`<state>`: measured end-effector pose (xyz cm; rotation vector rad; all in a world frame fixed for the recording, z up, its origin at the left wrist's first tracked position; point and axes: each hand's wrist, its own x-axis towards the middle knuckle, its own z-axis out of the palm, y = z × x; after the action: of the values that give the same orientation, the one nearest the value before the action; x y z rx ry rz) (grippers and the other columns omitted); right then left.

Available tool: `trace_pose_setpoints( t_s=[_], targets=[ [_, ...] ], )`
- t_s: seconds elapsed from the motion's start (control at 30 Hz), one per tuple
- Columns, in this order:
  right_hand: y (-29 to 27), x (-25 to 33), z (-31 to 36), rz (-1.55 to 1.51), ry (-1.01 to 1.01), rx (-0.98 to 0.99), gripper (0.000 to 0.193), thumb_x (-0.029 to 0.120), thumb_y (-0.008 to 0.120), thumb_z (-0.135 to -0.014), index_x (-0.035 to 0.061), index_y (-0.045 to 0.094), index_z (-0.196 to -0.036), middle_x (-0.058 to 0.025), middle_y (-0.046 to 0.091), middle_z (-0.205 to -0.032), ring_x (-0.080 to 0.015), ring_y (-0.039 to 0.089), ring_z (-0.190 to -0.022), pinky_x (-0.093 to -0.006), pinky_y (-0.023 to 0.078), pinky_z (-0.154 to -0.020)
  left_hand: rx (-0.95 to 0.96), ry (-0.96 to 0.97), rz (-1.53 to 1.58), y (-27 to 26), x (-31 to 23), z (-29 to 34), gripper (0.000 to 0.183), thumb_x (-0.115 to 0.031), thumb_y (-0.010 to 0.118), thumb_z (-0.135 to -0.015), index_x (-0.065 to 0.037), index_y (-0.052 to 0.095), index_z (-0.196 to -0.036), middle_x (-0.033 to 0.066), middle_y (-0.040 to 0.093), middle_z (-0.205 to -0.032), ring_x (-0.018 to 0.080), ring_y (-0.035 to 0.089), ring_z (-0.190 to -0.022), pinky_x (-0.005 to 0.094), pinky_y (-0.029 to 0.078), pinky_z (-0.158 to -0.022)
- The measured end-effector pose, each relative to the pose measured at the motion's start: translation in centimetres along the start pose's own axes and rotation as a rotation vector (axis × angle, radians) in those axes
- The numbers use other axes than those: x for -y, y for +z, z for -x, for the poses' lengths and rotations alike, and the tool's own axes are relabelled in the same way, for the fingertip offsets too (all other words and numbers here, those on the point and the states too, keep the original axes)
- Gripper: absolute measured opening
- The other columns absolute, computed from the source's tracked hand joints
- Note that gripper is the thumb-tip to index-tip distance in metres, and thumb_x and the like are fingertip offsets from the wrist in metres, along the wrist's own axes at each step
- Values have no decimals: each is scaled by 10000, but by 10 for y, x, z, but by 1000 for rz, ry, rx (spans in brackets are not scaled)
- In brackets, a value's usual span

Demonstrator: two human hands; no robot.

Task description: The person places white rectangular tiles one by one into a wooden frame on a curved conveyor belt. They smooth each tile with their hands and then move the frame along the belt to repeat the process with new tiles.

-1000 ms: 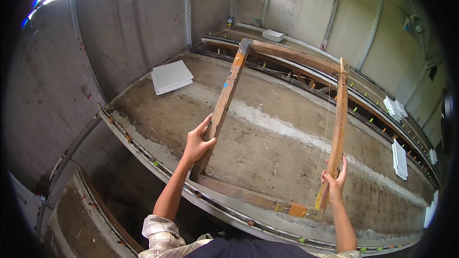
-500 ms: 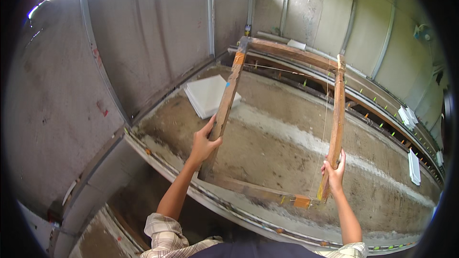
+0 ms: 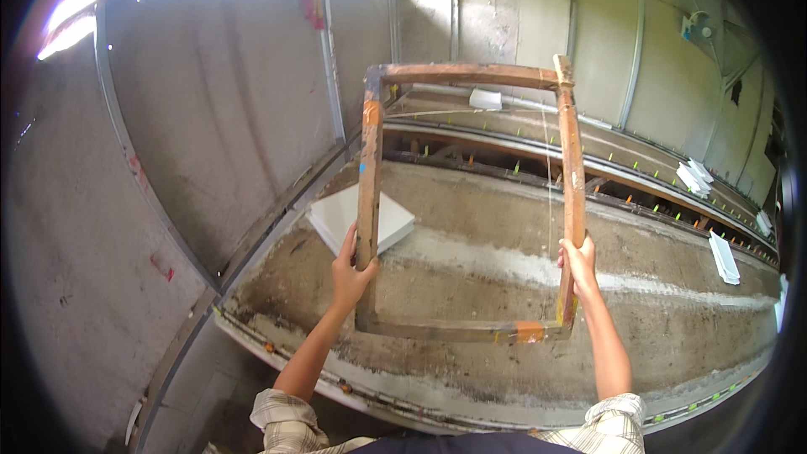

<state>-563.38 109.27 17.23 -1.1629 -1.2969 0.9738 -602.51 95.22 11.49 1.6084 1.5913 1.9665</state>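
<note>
A long, stained table spreads below; over it, the left hand and right hand hold a wooden frame, fingers wrapped around its side bars; white sheets lie toward the table's left end.

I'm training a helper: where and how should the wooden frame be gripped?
Best grip the wooden frame by its side bars, probably below mid-height, coming from each outer side: the bars are straight and narrow, and a thin string runs just inside the right one.
</note>
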Motion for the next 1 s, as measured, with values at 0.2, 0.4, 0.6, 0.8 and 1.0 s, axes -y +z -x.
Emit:
trace_pose_setpoints(
  t_s=[0.2,0.4,0.6,0.8,1.0],
  targets=[
    [21,52,-22,55,-109,5,327,90,610,-782,-14,488,-1068,-24,538,-644,-91,512,-455,-243,428,-416,108,-115,86,2,5,-42,720,-33,587,-785,-104,202,-1389,218,358,-1382,284,473,-1191,361,450,-913],
    [68,154,-30,362,-471,-20,577,150,660,-675,-80,496,-1178,-81,596,-630,-104,563,-498,-255,456,-474,128,-73,202,-28,31,-91,717,-85,578,-844,-95,132,-1405,223,233,-1436,309,336,-1289,378,402,-965],
    [169,255,28,981,-924,1,352,112,643,-608,1,581,-936,-196,621,-785,-343,610,-735,-375,479,-672,-254,612,-266,-134,-33,-157,662,-166,622,-804,-4,282,-1349,159,305,-1388,331,249,-1301,470,134,-1078],
    [257,315,79,1265,-962,341,328,102,667,-591,10,553,-884,-167,605,-829,-352,580,-797,-377,461,-699,42,846,-669,-207,-80,-211,775,-436,709,-704,-88,373,-1310,150,444,-1264,299,384,-1222,484,245,-1032],
    [271,321,92,1319,-935,415,383,91,656,-570,30,569,-938,-152,617,-885,-343,591,-829,-387,475,-716,249,591,-603,-221,-69,-209,525,-500,718,-673,-58,593,-926,101,646,-779,265,628,-698,342,496,-643]
  ],
)
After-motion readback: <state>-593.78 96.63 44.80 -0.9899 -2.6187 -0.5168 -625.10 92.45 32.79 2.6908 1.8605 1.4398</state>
